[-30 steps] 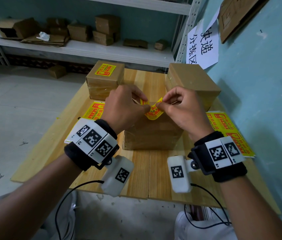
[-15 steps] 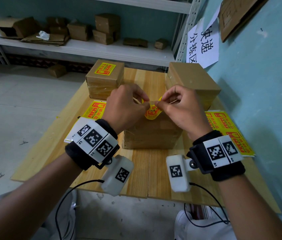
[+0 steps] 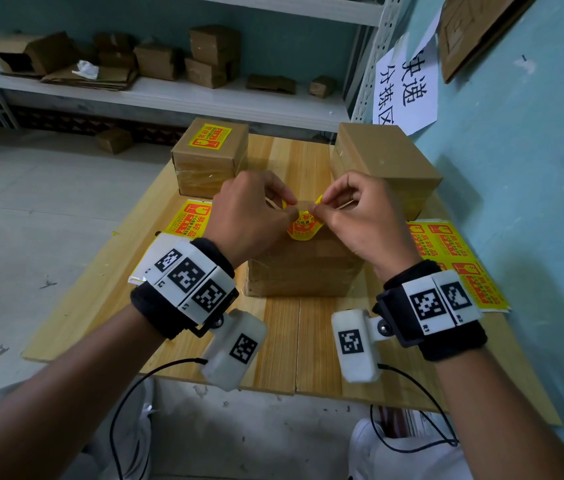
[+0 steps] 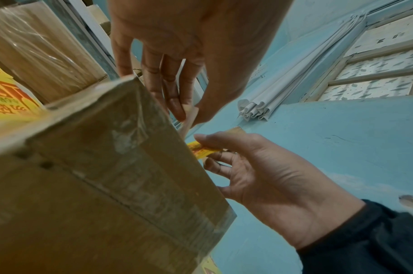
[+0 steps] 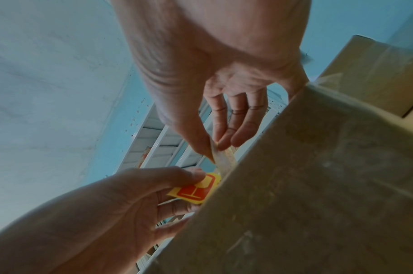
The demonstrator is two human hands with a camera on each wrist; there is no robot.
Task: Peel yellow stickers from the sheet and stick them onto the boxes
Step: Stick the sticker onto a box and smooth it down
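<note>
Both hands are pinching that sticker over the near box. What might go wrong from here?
1. The sticker sags in a curl between the left hand and right hand; it may fold and stick to itself.
2. It hangs just above the near box, so it might touch down early, skewed or creased.
3. Both hands pinch the sticker; it may cling to a finger on release.

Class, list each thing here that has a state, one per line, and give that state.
Yellow sticker: curled, pinched by both hands above the near box.
Left hand: pinching the sticker.
Right hand: pinching the sticker.
Near cardboard box: closed.
Far left cardboard box: closed, stickered.
Far right cardboard box: closed, unstickered top.
</note>
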